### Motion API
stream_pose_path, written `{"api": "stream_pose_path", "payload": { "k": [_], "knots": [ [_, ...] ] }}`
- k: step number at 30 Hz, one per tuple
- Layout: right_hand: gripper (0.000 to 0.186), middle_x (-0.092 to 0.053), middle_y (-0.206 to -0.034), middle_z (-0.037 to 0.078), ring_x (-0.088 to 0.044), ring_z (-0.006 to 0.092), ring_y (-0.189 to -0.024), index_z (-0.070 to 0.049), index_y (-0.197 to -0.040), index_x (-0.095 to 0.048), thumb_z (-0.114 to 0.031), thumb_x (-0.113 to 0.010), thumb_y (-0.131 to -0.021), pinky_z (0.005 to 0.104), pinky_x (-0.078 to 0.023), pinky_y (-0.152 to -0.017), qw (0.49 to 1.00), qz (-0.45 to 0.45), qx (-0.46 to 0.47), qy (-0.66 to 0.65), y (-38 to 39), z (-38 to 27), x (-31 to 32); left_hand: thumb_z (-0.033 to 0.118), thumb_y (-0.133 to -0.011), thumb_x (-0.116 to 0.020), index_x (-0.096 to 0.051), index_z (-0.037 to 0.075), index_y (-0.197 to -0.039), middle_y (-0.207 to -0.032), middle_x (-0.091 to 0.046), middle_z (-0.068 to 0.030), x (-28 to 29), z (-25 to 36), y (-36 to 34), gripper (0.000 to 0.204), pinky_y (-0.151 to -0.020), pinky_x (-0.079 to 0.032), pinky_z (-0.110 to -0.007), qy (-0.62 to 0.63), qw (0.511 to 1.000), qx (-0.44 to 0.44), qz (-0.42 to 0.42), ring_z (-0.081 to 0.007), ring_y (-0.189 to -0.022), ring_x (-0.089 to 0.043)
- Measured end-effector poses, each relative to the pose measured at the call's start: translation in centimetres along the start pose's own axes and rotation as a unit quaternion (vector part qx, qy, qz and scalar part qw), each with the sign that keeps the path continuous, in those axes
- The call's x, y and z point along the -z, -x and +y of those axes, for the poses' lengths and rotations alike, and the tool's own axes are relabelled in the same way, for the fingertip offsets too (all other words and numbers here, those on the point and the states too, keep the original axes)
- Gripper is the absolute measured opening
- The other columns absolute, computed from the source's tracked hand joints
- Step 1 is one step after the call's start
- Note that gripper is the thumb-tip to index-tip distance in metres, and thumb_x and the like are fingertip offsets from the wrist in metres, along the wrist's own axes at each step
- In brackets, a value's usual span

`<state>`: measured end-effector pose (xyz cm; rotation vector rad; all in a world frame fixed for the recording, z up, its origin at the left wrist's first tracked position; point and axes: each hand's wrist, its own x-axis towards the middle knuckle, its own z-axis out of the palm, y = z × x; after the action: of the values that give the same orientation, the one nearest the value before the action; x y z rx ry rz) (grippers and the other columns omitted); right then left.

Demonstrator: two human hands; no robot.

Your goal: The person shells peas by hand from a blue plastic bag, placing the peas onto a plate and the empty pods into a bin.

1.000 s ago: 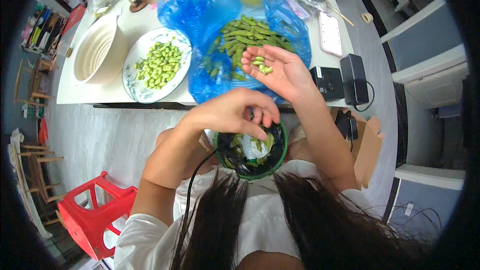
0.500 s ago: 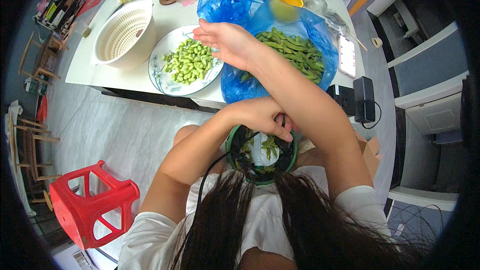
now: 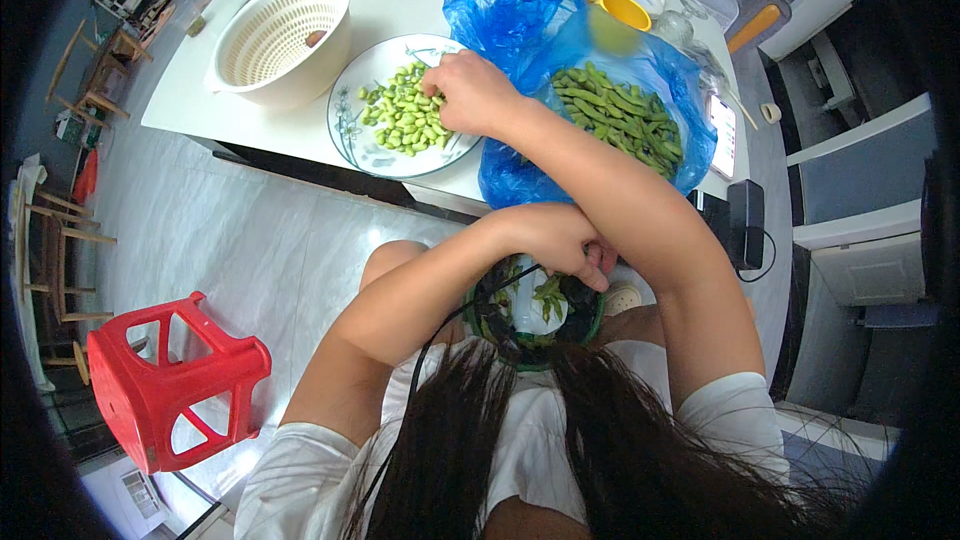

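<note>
My right hand [image 3: 470, 90] reaches across to the right side of a white flower-patterned plate [image 3: 350, 140]. Its fingers are curled down at the edge of the shelled green soybeans [image 3: 408, 120]; whatever lies in them is hidden. Below it, my left hand [image 3: 580, 252] hangs over a green-rimmed bin [image 3: 598, 325] between my legs. Its fingers are bent together, partly under my right forearm, and I cannot make out anything in them. Empty green pods [image 3: 548, 297] lie in the bin on its dark liner. A blue plastic bag [image 3: 690, 95] on the table holds green soybean pods [image 3: 625, 120].
A cream colander [image 3: 285, 40] stands left of the plate on the white table [image 3: 180, 90]. Behind the bag are a yellow cup [image 3: 626, 10] and jars. A phone [image 3: 722, 135] and a black box-shaped device [image 3: 745, 225] sit at the right edge. A red stool [image 3: 170, 380] stands lower left.
My right hand has turned from an open palm above the plate to curled fingers lowered at the beans. My left hand stays over the bin. The whole view has shifted slightly.
</note>
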<state>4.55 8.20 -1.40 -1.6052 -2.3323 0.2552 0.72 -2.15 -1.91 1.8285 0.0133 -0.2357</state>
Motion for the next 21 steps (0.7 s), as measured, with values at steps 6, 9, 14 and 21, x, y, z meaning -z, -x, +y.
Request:
{"api": "stream_pose_path", "payload": {
  "k": [6, 9, 14, 21],
  "knots": [
    [0.013, -0.057, -0.081, 0.009, -0.052, 0.0285, -0.086, -0.009, -0.074, -0.061, -0.006, -0.061, -0.061, 0.0373, -0.044, -0.074, 0.998, 0.029, 0.056, 0.006, 0.2, 0.14, 0.4, 0.026, -0.075, -0.067, -0.059, 0.004, -0.091, -0.075, -0.058, -0.0034, -0.05, -0.07, -0.03, 0.029, -0.062, -0.044, -0.027, -0.01, 1.0, 0.001, 0.014, -0.0142, -0.068, -0.053],
    [0.013, -0.057, -0.081, 0.008, -0.052, 0.0275, -0.085, -0.011, -0.072, -0.061, -0.008, -0.062, -0.06, 0.0373, -0.043, -0.072, 0.995, 0.024, 0.099, 0.026, -0.06, 0.42, 0.42, 0.025, -0.075, -0.067, -0.059, 0.004, -0.091, -0.075, -0.058, -0.0036, -0.04, -0.16, -0.16, 0.028, -0.063, -0.044, -0.027, -0.008, 1.0, 0.0, 0.014, -0.0148, -0.069, -0.053],
    [0.012, -0.057, -0.078, 0.005, -0.052, 0.0261, -0.086, -0.015, -0.068, -0.061, -0.008, -0.062, -0.059, 0.0367, -0.042, -0.071, 0.991, 0.029, 0.126, 0.032, 0.0, 0.16, 0.69, 0.024, -0.075, -0.067, -0.059, 0.004, -0.09, -0.075, -0.058, -0.0036, 0.15, 0.07, -0.17, 0.027, -0.063, -0.044, -0.027, -0.035, 0.999, -0.018, 0.026, -0.015, -0.07, -0.053],
    [0.012, -0.055, -0.078, 0.005, -0.051, 0.0249, -0.084, -0.011, -0.069, -0.058, -0.006, -0.064, -0.061, 0.0365, -0.04, -0.074, 0.988, 0.04, 0.149, -0.014, 0.0, 0.29, -0.03, 0.025, -0.075, -0.067, -0.058, 0.004, -0.09, -0.075, -0.057, -0.004, 0.24, 0.49, -0.01, 0.027, -0.064, -0.044, -0.028, -0.038, 0.999, -0.01, 0.019, -0.0153, -0.07, -0.053]
  ]
}}
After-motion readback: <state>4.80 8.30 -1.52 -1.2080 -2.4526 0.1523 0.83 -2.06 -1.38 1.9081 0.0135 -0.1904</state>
